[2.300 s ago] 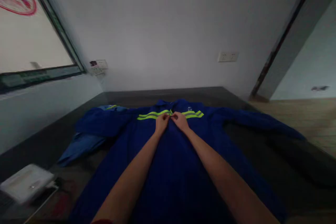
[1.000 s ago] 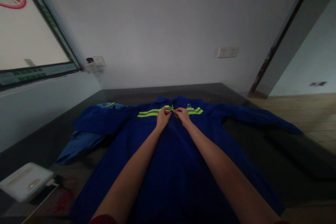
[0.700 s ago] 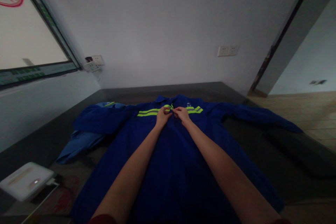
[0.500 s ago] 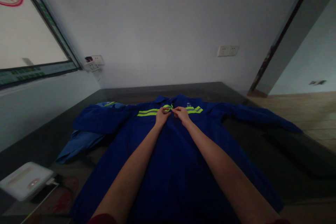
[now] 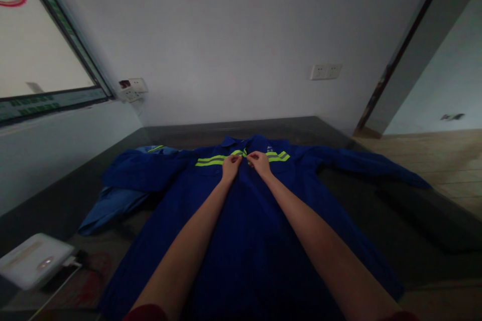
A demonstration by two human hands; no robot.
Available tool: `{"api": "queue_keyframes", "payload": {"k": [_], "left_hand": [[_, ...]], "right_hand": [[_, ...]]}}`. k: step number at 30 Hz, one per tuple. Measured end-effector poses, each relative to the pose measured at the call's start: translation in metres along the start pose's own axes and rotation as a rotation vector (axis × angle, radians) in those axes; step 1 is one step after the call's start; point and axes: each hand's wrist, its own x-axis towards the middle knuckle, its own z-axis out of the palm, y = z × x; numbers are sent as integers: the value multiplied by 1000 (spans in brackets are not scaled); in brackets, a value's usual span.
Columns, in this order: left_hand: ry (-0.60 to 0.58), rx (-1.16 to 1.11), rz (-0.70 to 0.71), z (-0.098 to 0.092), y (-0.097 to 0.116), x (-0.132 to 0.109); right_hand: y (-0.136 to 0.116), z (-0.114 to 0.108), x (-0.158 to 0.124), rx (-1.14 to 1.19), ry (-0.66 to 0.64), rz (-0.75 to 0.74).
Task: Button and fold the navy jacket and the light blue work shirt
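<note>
A dark blue work jacket (image 5: 241,230) with yellow-green reflective stripes lies spread face up on the dark table (image 5: 211,131), its collar at the far side. At the chest, my left hand (image 5: 231,165) pinches the left edge of the front opening beside the stripe. Close by on the right, my right hand (image 5: 259,162) pinches the other front edge, where the stripe lifts a little. The fingertips of the two hands are slightly apart. Any button or fastener between them is too small to make out.
A folded lighter blue garment (image 5: 113,206) lies partly under the jacket's left sleeve. A white box with a cable (image 5: 37,261) sits at the near left. Wall sockets (image 5: 326,71) are on the wall behind, and a flat black object (image 5: 425,215) lies at right.
The view has shifted slightly. My left hand's fingers have drawn closer together and a little away from the right hand; both hands stay at the jacket's front opening.
</note>
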Motion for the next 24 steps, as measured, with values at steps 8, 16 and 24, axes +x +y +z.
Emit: {"api": "queue_keyframes", "payload": {"k": [8,16,24], "left_hand": [[-44,155,100,-1,6,-4],[-192,442,220,-40,-1,-38],[-260,784,237,-43,-13,-30]], "right_hand": [[-9,-2,-4,-253,-37,-121],[4,-56,-40,-855,-221,-179],[23,-68,-29,-1031,-338,-101]]}}
